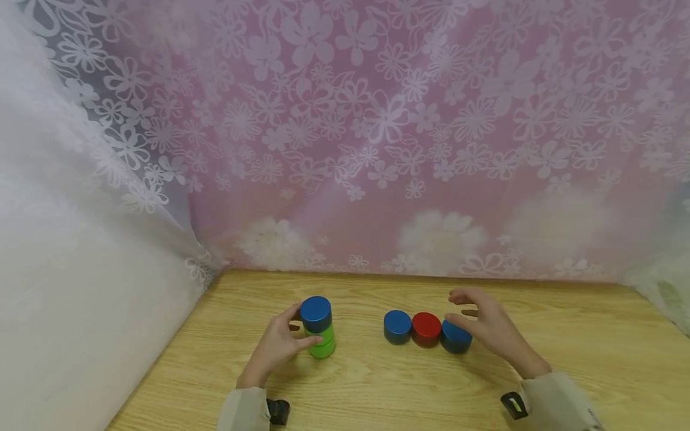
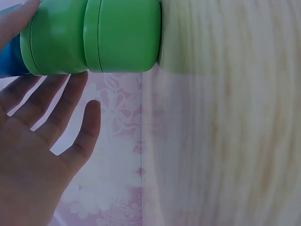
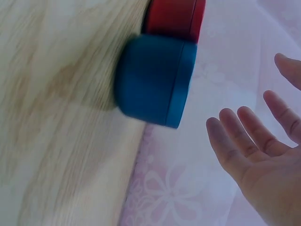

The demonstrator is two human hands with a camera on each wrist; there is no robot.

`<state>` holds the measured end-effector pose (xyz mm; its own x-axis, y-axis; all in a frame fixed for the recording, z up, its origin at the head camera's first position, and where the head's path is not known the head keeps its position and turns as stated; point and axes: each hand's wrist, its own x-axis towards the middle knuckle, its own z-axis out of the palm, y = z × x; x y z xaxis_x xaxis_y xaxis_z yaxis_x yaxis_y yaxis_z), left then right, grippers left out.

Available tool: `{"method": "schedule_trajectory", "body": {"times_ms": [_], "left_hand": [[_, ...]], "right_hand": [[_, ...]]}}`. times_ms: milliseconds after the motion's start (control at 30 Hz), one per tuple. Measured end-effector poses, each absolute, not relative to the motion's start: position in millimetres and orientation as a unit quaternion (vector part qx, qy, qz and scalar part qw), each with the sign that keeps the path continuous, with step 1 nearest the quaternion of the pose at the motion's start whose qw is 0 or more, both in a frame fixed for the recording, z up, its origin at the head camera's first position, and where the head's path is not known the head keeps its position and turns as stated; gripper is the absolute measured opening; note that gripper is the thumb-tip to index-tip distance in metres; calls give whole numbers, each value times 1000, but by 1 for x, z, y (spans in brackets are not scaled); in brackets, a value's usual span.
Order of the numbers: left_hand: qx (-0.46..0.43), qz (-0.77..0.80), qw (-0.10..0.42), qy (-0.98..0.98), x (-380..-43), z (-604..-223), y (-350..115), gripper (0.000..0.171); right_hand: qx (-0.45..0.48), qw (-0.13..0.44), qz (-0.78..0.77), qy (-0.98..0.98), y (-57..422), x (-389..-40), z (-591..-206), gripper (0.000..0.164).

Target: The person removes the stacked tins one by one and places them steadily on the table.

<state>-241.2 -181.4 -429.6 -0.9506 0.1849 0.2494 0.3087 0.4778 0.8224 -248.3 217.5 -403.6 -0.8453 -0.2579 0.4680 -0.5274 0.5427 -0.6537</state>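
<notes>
On the left of the table, a blue round lidded tin [image 1: 316, 312] tops a stack with two green tins [image 1: 322, 348] beneath it. My left hand [image 1: 275, 347] holds this stack at its upper part, thumb on the near side and fingers behind. In the left wrist view the lower green tin [image 2: 127, 37] stands on the wood; the little finger is away from it. To the right, a blue tin [image 1: 397, 328], a red tin [image 1: 426, 330] and another blue tin [image 1: 456, 337] form a row. My right hand [image 1: 487, 326] hovers by the row's right-hand blue tin, fingers spread, touching nothing.
The wood-grain table [image 1: 366, 389] meets a pink flowered curtain [image 1: 377, 149] along its back edge. A whitish cloth [image 1: 97, 257] hangs down the left side. Each wrist wears a dark strap, and both forearms have light sleeves [image 1: 560, 402].
</notes>
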Motion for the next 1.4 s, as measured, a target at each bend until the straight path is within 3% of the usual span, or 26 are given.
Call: {"method": "schedule_trajectory", "body": {"times_ms": [667,1400], "left_hand": [[-180,-467,-8,-866,-243,-434,-187,60],[-185,-435,-6,-881,-241,-432,-186,63]], "right_hand": [[248,153,462,-838,180,-251,-393,32],[279,117,508,-807,138,-255,-389,33]]}}
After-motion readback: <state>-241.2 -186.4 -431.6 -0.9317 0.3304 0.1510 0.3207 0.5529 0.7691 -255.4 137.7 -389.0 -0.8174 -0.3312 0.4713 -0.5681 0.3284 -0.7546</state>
